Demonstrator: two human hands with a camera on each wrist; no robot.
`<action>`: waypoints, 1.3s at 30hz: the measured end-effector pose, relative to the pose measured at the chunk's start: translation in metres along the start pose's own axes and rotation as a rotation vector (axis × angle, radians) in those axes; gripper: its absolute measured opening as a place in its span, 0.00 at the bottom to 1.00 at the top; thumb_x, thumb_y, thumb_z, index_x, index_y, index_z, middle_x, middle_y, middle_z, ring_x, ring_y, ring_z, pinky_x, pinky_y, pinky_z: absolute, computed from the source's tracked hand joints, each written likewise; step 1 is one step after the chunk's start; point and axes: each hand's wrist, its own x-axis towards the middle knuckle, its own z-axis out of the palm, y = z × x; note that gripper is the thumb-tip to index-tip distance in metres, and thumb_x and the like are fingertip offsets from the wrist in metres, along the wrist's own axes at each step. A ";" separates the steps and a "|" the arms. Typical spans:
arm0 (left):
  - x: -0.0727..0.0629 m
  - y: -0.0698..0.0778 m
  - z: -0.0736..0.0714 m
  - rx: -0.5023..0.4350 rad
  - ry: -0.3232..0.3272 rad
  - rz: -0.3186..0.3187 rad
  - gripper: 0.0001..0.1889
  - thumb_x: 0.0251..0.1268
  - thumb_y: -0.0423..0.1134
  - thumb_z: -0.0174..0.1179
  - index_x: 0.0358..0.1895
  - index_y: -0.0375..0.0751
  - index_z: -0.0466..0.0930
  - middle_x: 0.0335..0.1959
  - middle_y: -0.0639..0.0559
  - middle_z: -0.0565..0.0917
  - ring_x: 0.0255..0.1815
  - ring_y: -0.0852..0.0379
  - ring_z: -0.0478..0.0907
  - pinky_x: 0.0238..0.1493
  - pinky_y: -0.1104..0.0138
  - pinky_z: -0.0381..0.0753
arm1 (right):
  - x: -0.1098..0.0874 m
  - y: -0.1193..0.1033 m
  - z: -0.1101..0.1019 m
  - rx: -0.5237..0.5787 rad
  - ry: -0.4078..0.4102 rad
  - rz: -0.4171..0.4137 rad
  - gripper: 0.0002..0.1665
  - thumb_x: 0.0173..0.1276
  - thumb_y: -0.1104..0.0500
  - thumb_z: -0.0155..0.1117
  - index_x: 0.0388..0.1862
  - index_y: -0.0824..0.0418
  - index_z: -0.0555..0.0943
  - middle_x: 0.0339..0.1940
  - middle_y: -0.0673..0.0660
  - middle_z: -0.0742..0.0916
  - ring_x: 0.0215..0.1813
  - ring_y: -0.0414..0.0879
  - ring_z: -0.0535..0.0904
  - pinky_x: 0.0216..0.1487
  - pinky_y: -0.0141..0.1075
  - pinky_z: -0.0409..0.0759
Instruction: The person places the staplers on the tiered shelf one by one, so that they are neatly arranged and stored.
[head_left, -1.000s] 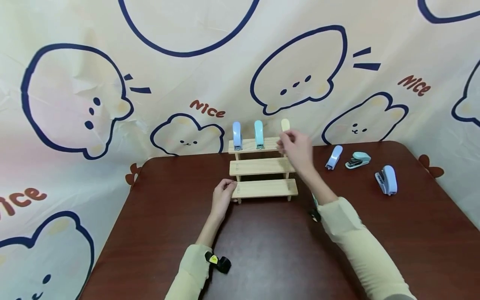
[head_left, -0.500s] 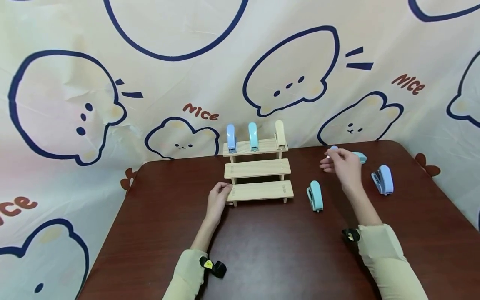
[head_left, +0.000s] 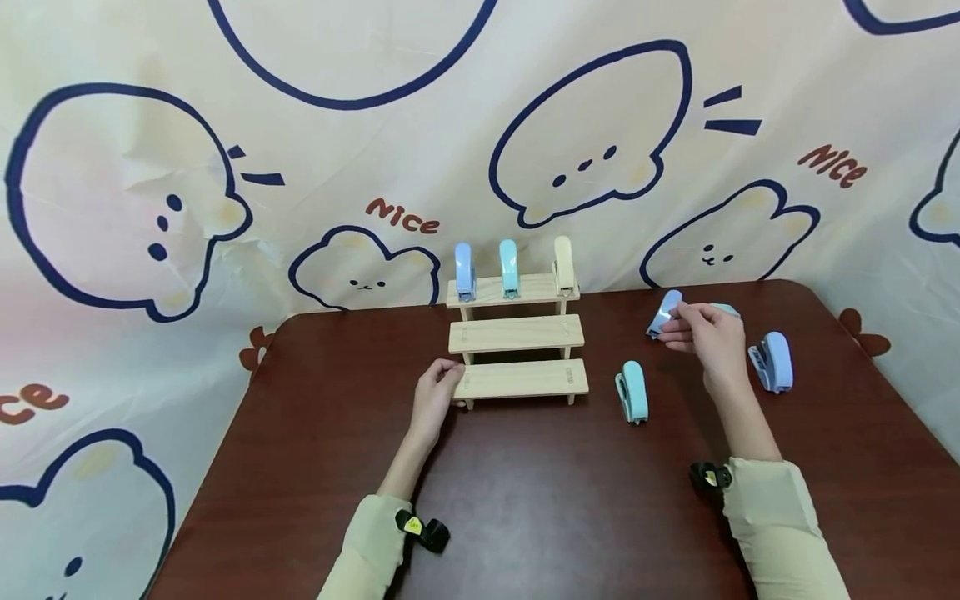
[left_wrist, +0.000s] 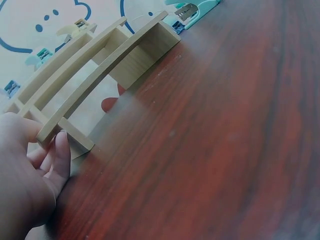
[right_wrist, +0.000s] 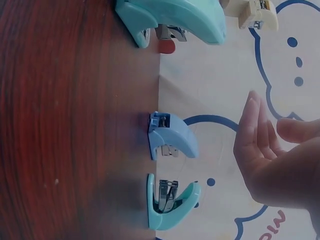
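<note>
My left hand [head_left: 433,400] grips the left end of the lowest step of a three-step wooden stand [head_left: 521,380]. In the left wrist view the fingers curl round the board's edge [left_wrist: 46,135]. My right hand [head_left: 712,342] is over the right side of the table, by a light blue stapler [head_left: 663,312]. The right wrist view shows that hand [right_wrist: 275,160] with fingers extended, apart from the blue stapler [right_wrist: 175,136]. On the top step stand a blue stapler [head_left: 465,271], a teal stapler [head_left: 509,268] and a cream stapler [head_left: 563,265].
A teal stapler [head_left: 633,392] lies right of the stand. Another teal stapler [head_left: 727,309] is mostly hidden behind my right hand in the head view. A periwinkle stapler [head_left: 776,362] stands farther right. A patterned cloth [head_left: 360,158] hangs behind the dark wooden table [head_left: 525,500].
My right hand has left the cream stapler on the top step and moved right, to beside the light blue stapler. My left hand has stayed on the stand.
</note>
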 end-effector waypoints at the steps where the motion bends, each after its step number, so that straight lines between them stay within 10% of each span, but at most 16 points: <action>1: 0.001 0.001 0.000 -0.001 -0.004 0.000 0.11 0.77 0.32 0.56 0.48 0.23 0.80 0.32 0.50 0.79 0.26 0.60 0.76 0.28 0.66 0.83 | 0.000 0.000 -0.002 0.007 0.003 -0.002 0.24 0.81 0.51 0.59 0.55 0.73 0.77 0.27 0.46 0.89 0.29 0.38 0.88 0.35 0.30 0.87; 28: 0.001 0.000 0.003 -0.005 0.003 -0.014 0.11 0.76 0.31 0.55 0.48 0.22 0.79 0.32 0.49 0.78 0.25 0.61 0.76 0.28 0.67 0.84 | -0.005 -0.005 -0.055 0.149 -0.022 0.000 0.14 0.80 0.51 0.61 0.37 0.55 0.87 0.27 0.50 0.90 0.28 0.41 0.89 0.33 0.31 0.87; 39: 0.024 -0.038 0.001 -0.031 0.025 -0.028 0.13 0.77 0.36 0.58 0.49 0.26 0.81 0.33 0.51 0.78 0.25 0.60 0.75 0.24 0.69 0.81 | -0.004 -0.003 -0.074 0.166 0.039 0.013 0.14 0.78 0.48 0.63 0.35 0.53 0.87 0.27 0.50 0.90 0.28 0.42 0.89 0.32 0.32 0.87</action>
